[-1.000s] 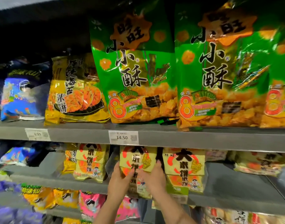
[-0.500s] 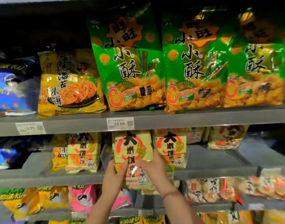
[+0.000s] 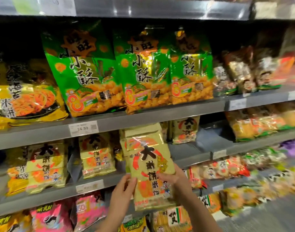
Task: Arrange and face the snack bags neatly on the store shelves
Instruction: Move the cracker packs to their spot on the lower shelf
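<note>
Low in the middle, the left hand [image 3: 122, 190] and right hand [image 3: 177, 180] both pinch one yellow rice cracker bag [image 3: 149, 173], upright.

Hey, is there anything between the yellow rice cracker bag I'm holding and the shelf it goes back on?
Yes. Both the left hand and right hand hold the yellow bag out in front of the middle shelf. Another matching bag stands directly behind it; bare shelf shows just to its right.
</note>
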`<state>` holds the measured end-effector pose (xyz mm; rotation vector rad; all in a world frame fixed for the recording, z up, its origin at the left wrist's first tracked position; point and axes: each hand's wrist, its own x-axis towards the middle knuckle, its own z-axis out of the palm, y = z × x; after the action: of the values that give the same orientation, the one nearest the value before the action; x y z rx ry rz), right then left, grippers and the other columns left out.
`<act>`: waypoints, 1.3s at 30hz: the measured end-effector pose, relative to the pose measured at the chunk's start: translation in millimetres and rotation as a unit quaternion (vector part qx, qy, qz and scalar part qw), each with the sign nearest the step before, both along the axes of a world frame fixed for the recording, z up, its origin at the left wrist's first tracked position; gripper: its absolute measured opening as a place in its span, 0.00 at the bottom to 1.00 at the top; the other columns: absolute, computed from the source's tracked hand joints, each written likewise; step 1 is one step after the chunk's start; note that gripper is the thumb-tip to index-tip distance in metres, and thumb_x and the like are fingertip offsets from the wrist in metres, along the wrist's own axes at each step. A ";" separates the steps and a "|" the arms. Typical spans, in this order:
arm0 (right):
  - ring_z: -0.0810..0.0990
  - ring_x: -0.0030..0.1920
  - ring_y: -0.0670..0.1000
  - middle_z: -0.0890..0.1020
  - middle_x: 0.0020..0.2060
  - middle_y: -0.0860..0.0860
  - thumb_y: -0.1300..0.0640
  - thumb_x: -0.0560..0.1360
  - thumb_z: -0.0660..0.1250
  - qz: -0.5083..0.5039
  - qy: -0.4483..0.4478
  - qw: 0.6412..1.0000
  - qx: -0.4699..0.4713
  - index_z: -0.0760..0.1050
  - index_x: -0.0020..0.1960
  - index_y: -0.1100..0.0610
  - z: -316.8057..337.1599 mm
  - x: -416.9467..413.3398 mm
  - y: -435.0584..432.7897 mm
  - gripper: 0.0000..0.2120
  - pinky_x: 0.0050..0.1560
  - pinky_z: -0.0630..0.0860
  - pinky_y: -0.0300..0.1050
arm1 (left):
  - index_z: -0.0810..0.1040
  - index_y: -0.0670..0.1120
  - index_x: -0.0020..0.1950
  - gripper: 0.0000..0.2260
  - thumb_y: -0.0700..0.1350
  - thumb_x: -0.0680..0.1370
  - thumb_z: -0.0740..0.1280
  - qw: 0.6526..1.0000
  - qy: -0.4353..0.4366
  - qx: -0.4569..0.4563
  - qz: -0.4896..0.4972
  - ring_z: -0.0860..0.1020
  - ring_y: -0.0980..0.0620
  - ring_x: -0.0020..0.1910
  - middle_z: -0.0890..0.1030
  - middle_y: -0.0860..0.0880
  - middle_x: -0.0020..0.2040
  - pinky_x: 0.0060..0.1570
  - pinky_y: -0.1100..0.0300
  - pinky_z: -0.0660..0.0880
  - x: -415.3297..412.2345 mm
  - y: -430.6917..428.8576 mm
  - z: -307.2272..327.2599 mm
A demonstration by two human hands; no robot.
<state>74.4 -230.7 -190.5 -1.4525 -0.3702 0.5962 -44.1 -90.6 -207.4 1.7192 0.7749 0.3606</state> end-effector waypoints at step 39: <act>0.78 0.47 0.55 0.78 0.44 0.53 0.56 0.76 0.63 -0.237 -0.197 0.928 -0.211 0.71 0.45 0.53 -63.3 176.6 57.9 0.02 0.49 0.74 0.47 | 0.74 0.60 0.38 0.12 0.48 0.79 0.60 0.983 0.023 0.163 0.086 0.74 0.54 0.32 0.77 0.54 0.31 0.34 0.59 0.67 91.2 26.5 6.8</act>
<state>251.0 -172.8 -253.9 -2.0020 -0.1898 -0.0236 47.1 -64.1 -200.6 1.9760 0.9418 0.5936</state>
